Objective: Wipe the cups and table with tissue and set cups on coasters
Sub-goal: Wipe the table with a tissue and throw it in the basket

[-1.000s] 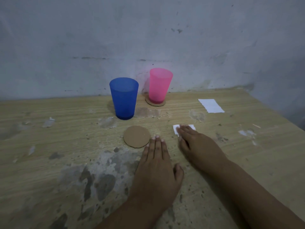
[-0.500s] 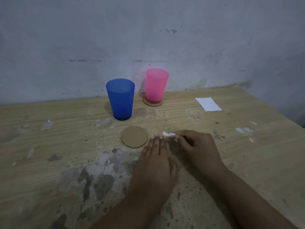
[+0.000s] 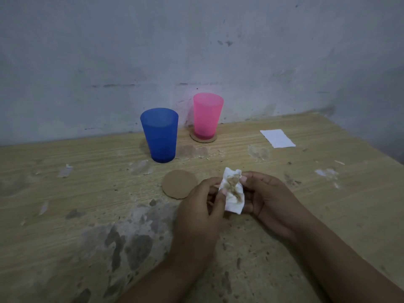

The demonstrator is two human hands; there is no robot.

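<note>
A white tissue (image 3: pixel 232 191), stained brown in its middle, is held up just above the wooden table (image 3: pixel 65 204). My left hand (image 3: pixel 200 206) pinches its left edge and my right hand (image 3: pixel 269 197) pinches its right edge. A bare cardboard coaster (image 3: pixel 178 186) lies flat just left of my hands. Farther back, the blue cup (image 3: pixel 160 135) stands upright directly on the table. The pink cup (image 3: pixel 207 116) stands upright on a second coaster (image 3: pixel 203 138) near the wall.
A clean folded tissue (image 3: pixel 277 138) lies at the back right of the table. The tabletop is worn, with grey patches and scraps of peeled surface. A wall runs along the back, and the table's right edge drops off at the far right.
My right hand has picked the tissue up from the table. My left hand has lifted off the table and taken hold of the tissue's other edge, showing its stained side.
</note>
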